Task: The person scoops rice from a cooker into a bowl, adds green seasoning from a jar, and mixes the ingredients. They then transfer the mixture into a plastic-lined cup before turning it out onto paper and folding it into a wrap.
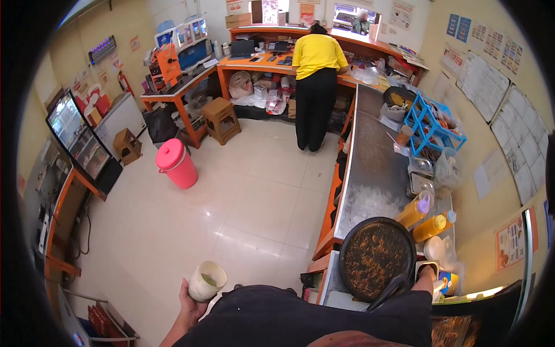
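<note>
A whitish plastic tub point(203, 283), with a little green matter inside, is held low over the floor by my left hand point(189, 303), its fingers wrapped around the side. On the right, my right hand point(426, 276) reaches to a pale-rimmed container point(420, 265) on the counter; its fingers are hidden. Beside that hand lies a large round black pan point(376, 257) with brown crumbs spread over it. A dark handle-like piece point(388, 294) crosses the pan's near edge. Close by stand white round tubs point(437, 250) and a blue and yellow packet point(448, 283).
Squeeze bottles point(430, 226) of yellow sauce stand past the pan on the steel counter point(370, 156). Farther along is a blue rack point(433, 124). A pink lidded bin point(178, 163) and brown stools point(221, 120) stand on the floor. A person in yellow point(319, 55) leans over the far desk.
</note>
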### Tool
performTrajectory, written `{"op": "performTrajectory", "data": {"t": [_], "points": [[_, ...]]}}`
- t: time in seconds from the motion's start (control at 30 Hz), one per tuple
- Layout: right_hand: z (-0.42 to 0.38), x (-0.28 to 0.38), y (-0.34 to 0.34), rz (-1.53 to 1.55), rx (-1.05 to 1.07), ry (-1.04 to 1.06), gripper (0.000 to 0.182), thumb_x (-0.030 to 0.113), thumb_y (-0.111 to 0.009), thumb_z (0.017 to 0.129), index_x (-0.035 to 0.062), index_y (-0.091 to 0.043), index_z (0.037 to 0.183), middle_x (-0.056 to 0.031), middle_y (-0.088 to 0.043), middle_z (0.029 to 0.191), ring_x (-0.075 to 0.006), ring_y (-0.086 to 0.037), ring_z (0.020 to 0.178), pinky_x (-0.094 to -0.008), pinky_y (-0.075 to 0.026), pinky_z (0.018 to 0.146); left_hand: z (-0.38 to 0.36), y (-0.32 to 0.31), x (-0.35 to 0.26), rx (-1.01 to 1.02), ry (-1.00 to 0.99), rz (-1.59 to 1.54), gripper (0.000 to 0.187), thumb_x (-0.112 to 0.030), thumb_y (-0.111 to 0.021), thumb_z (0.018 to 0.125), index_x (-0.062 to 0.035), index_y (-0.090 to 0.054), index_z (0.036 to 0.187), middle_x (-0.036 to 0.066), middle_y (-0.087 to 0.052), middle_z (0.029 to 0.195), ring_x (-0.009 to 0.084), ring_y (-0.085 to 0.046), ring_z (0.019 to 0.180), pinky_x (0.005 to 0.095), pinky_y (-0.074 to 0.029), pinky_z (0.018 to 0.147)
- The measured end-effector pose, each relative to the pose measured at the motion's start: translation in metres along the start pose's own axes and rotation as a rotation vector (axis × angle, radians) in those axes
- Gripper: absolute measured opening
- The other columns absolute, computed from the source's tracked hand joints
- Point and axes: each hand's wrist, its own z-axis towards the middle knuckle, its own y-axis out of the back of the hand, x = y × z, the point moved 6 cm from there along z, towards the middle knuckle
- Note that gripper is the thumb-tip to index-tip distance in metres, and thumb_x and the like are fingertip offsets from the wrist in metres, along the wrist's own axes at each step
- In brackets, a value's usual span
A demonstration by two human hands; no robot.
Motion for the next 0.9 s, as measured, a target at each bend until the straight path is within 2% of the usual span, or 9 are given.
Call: {"op": "performTrajectory", "data": {"t": [0.1, 0.13, 0.27, 0.6, 0.73, 0.83, 0.9], "points": [[0.003, 0.005, 0.007, -0.013, -0.003, 0.009, 0.032, 0.022, -0.049, 0.097, 0.009, -0.069, 0.118, -0.0136, -0.07, 0.118, -0.0314, -0.064, 0.115, -0.0435, -0.053, 0.094, -0.007, -0.006, -0.002, -0.025, -0.015, 0.002, 0.08, -0.067, -0.029, 0.098, -0.0066, -0.038, 0.15, 0.017, -0.042, 0.152, 0.0397, -0.041, 0.139, 0.0592, -0.03, 0.115], [0.009, 0.005, 0.008, -0.016, -0.009, 0.012, 0.032, 0.021, -0.049, 0.096, 0.0092, -0.069, 0.119, -0.0137, -0.069, 0.118, -0.0315, -0.064, 0.115, -0.0434, -0.052, 0.094, -0.006, -0.002, 0.0, -0.116, -0.025, 0.008, 0.08, -0.072, -0.03, 0.096, -0.01, -0.044, 0.145, 0.016, -0.052, 0.141, 0.0382, -0.054, 0.125, 0.0533, -0.046, 0.098], [0.009, 0.006, 0.017, -0.017, -0.026, 0.007, 0.033, 0.019, -0.052, 0.093, 0.01, -0.068, 0.121, -0.0143, -0.069, 0.119, -0.032, -0.063, 0.116, -0.043, -0.051, 0.096, -0.016, -0.011, -0.006, -0.115, -0.031, 0.017, 0.082, -0.072, -0.031, 0.095, -0.0089, -0.043, 0.146, 0.019, -0.05, 0.142, 0.0391, -0.051, 0.128, 0.0554, -0.042, 0.102], [0.008, -0.011, 0.051, 0.086, -0.111, -0.028, 0.04, 0.013, -0.057, 0.087, 0.0122, -0.064, 0.127, -0.0155, -0.067, 0.121, -0.0331, -0.062, 0.118, -0.042, -0.048, 0.099, -0.008, -0.002, 0.009, -0.08, -0.012, -0.054, 0.082, -0.072, -0.032, 0.095, -0.0102, -0.041, 0.148, 0.017, -0.047, 0.146, 0.039, -0.049, 0.129, 0.0562, -0.041, 0.103], [-0.001, -0.015, 0.092, 0.2, -0.236, -0.02, 0.044, 0.011, -0.06, 0.085, 0.0131, -0.063, 0.129, -0.016, -0.067, 0.123, -0.0336, -0.061, 0.119, -0.0417, -0.047, 0.101, 0.008, 0.008, 0.017, -0.02, -0.005, -0.101, 0.08, -0.071, -0.032, 0.096, -0.0098, -0.042, 0.147, 0.017, -0.047, 0.146, 0.039, -0.049, 0.128, 0.0565, -0.042, 0.101], [0.0, -0.011, 0.136, 0.358, -0.38, 0.062, 0.048, 0.009, -0.061, 0.083, 0.0138, -0.062, 0.13, -0.0164, -0.066, 0.123, -0.034, -0.06, 0.119, -0.0414, -0.046, 0.102, 0.021, 0.022, 0.022, -0.062, -0.007, -0.15, 0.08, -0.07, -0.032, 0.096, -0.0094, -0.043, 0.146, 0.017, -0.05, 0.142, 0.0379, -0.052, 0.125, 0.0551, -0.045, 0.097], [-0.007, -0.009, 0.161, 0.496, -0.464, 0.077, 0.05, 0.008, -0.063, 0.081, 0.0142, -0.061, 0.131, -0.0167, -0.066, 0.124, -0.0342, -0.06, 0.12, -0.0412, -0.045, 0.103, 0.028, 0.032, 0.025, -0.112, -0.009, -0.178, 0.08, -0.072, -0.033, 0.095, -0.0083, -0.046, 0.143, 0.016, -0.056, 0.134, 0.0353, -0.059, 0.115, 0.0506, -0.05, 0.092]]}}
